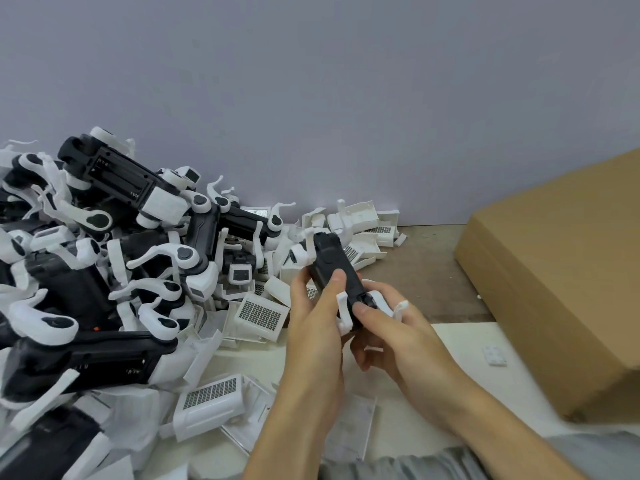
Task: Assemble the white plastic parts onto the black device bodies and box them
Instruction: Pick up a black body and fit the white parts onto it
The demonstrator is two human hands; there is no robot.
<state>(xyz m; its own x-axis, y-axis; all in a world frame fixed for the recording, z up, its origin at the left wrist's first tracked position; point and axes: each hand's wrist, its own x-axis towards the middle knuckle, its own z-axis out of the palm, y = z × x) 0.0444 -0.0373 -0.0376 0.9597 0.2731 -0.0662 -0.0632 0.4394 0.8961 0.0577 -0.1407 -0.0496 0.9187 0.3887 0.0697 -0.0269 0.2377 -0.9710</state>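
Oblong black plastic device body (334, 268) with white plastic arms, held at centre above the desk (450, 344): left hand (317, 327) fingers and right hand (391, 334) fingers gripping it; heap of black-and-white assembled devices (104, 258) at nine o'clock; brown cardboard box (561, 278) at three o'clock

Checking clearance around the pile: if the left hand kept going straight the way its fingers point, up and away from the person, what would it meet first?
Probably the loose white plastic parts heaped by the wall, beyond the black device body that the left hand grips; depth is unclear.
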